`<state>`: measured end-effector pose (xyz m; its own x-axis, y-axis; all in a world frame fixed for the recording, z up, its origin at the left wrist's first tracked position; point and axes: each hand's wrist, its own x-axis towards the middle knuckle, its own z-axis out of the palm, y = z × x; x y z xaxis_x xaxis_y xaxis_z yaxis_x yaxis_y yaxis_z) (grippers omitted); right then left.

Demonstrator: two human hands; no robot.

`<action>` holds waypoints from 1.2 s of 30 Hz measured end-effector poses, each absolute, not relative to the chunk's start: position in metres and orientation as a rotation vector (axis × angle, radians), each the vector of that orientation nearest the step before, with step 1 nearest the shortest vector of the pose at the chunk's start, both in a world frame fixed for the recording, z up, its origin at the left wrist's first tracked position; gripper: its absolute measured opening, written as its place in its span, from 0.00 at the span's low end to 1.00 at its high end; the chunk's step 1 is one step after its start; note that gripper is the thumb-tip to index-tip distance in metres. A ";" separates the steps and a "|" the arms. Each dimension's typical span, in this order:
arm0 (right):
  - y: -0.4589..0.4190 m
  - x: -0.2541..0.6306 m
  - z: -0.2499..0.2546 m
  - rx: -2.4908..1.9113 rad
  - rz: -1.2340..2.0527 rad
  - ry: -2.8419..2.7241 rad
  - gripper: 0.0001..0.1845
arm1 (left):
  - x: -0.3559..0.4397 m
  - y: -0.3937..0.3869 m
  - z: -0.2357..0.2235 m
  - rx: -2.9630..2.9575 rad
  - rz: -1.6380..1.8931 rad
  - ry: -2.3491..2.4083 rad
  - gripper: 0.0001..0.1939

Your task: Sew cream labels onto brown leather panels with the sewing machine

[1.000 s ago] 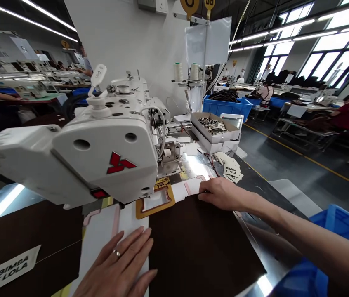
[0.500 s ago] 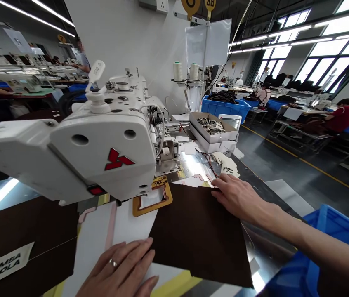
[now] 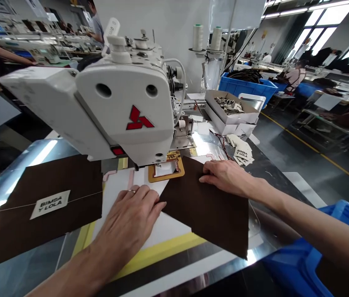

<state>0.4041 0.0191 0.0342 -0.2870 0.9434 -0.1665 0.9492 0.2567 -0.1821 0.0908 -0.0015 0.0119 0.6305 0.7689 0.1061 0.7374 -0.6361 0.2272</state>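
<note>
In the head view, the left hand (image 3: 131,218) lies flat with its fingers together and stretched out on the white template sheet (image 3: 165,227), its fingertips touching the near-left edge of a dark brown panel (image 3: 205,206). The right hand (image 3: 224,177) presses palm down on the far right corner of that panel, fingers loosely together and extended, gripping nothing. The panel lies skewed on the sheet, one corner pointing toward the yellow-brown frame clamp (image 3: 166,170) that sits just under the head of the white sewing machine (image 3: 125,107); the corner is beside the clamp rather than inside it, so the piece looks laid down but not yet squared up under the needle. To the left, well apart, a second brown panel (image 3: 38,210) already carries a white "BIMBA Y LOLA" label (image 3: 50,204), which suggests one piece is finished and this one remains unlabelled. A small stack of loose labels (image 3: 241,153) lies beyond the right hand, near a grey box (image 3: 230,111).
</note>
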 end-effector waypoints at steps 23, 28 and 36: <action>0.003 0.366 0.008 1.419 -0.357 2.957 0.29 | 0.058 0.022 0.011 3.008 0.593 1.337 0.15; -0.001 0.348 0.000 1.656 -0.257 2.924 0.26 | 0.064 -0.005 0.018 3.164 0.635 0.975 0.17; -0.016 0.369 0.004 1.439 -0.357 2.972 0.29 | 0.049 0.012 -0.009 3.276 0.416 1.110 0.32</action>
<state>0.3689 -0.0164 0.0035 -0.6116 0.7883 0.0674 0.7498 0.6047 -0.2685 0.0494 0.0119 -0.0087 0.7751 0.5419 0.3248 0.6220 -0.7449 -0.2415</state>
